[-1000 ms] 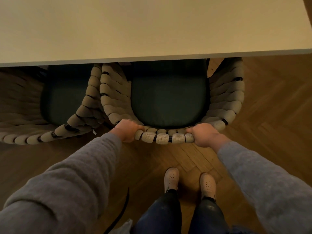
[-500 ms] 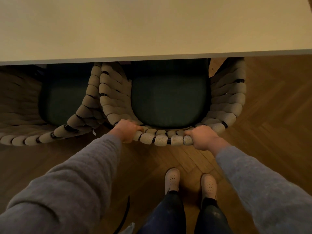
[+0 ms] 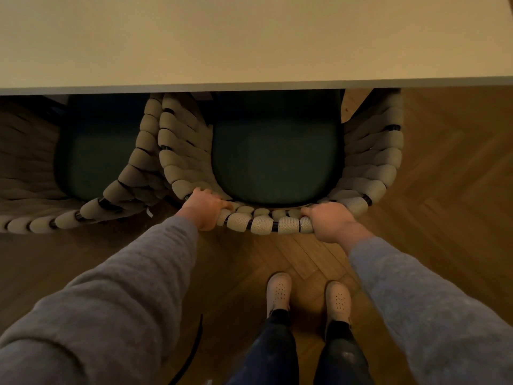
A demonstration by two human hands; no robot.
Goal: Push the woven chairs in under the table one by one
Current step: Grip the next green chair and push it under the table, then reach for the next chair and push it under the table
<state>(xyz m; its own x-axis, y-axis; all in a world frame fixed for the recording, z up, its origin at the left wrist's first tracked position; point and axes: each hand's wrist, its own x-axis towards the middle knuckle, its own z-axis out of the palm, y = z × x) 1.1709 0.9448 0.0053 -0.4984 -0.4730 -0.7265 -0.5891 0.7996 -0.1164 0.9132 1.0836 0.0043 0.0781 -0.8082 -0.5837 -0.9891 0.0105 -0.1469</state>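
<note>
Looking straight down here. Both hands are on the back rim of the right-hand woven chair (image 3: 277,173), the one with the chunky beige wrapped cord and a dark green seat cushion (image 3: 274,159). The left hand (image 3: 206,208) is clamped on the near-left curve of the rim, fingers curled over the top edge and tucked toward the seat. The right hand (image 3: 329,222) grips the near-right part of the same rim, fingers wrapped over it too. A short run of cord-wrapped rim shows between the two hands.

The chair itself sits partly under the table (image 3: 249,43): the far part of the seat and both armrests disappear below the pale tabletop edge, while the backrest and near half of the cushion stick out toward the person.

Just to the left is a second woven chair (image 3: 116,195), same style, also partly under the table. Its right arm sits right up against the left arm of the held chair, looks like touching, though it's dim down there so hard to be sure.

Grey sleeves (image 3: 116,301) on both arms, dark trousers, and pale perforated clogs (image 3: 279,291) planted on the herringbone wood floor (image 3: 444,190), near the chair back. A thin dark strap (image 3: 194,354) dangles at the near edge.
</note>
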